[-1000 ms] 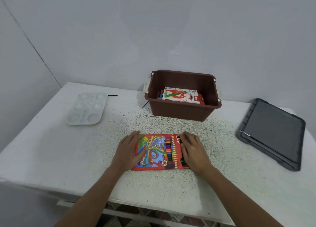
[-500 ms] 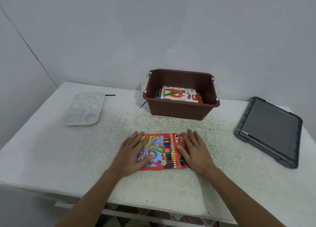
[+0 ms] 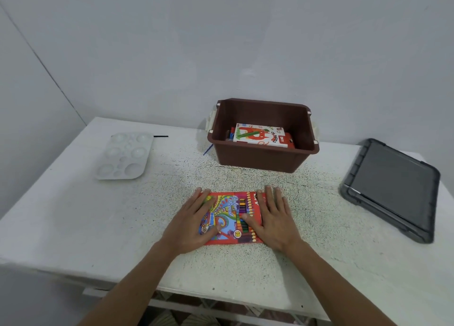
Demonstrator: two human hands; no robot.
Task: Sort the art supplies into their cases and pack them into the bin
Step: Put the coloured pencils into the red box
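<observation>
I have both hands flat on the coloured pencil box (image 3: 229,214), which lies face up on the table (image 3: 73,215) just in front of me, with the bin (image 3: 258,158) further back. My left hand (image 3: 189,225) covers the box's left end and my right hand (image 3: 275,220) covers its right end. The fingers of both are stretched out straight and the thumbs point inward across the printed lid. Neither hand is curled round anything; they only press down. I judge that this spread-palm hold is there to keep the flat cardboard shut and square, so the pencils inside stay in their row before I lift it.

The bin stands open at the back of the table, near the wall. A pastel box (image 3: 260,135) already lies in it, tilted a little against something red and blue beneath that I cannot make out. There looks to be room on top of it, so I judge the pencil box goes there next.

The bin's dark lid (image 3: 390,188) sits well off to the right, out of the way of loading. To the left lie a white paint palette (image 3: 124,156) and, just beyond it, a thin black stick (image 3: 161,136). A thin blue stick (image 3: 207,150) pokes out beside the bin's left wall. I take these to be unpacked.
</observation>
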